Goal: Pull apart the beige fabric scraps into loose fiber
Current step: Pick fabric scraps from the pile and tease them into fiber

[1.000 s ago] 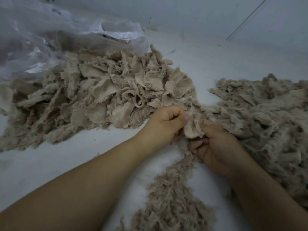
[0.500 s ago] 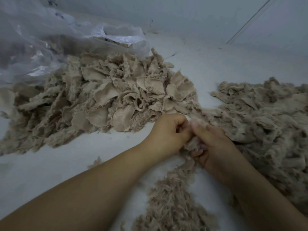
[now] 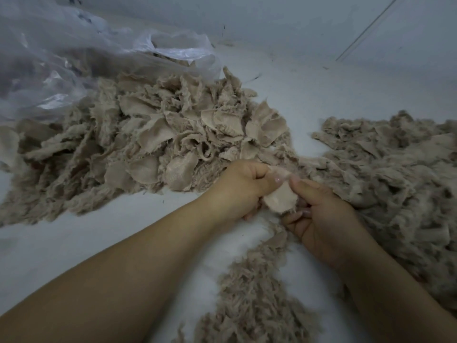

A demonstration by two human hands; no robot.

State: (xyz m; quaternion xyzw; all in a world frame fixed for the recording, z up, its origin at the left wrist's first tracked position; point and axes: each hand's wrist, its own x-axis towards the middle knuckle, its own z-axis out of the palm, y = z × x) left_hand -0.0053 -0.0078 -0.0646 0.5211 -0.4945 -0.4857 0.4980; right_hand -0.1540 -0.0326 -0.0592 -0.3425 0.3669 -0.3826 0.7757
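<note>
A: Which step is in hand?

B: The pulling itself, I'd judge. Both hands meet at the centre of the frame on one beige scrap. The left hand has its fingers curled, pinching the scrap's upper left edge with the thumb. The right hand pinches the right edge under its thumb, with its fingers curled beneath the frayed lower edge.

A: So neither hand is free?

B: No, both grip the same piece, and it hangs between them just above the white table.

A: Where is the rest of the material?

B: The pile of whole scraps fills the left and upper middle of the frame, spilling from a clear plastic bag at the upper left. A fluffier heap of loosened fiber lies at the right, and a trail of shredded fiber runs down toward the bottom centre.

A: What does the next move call for?

B: Probably drawing the hands apart so the weave gives way along its frayed edge, then dropping the loose strands onto a fiber heap. Much of the scrap pile looks untouched, so plenty remains.
</note>
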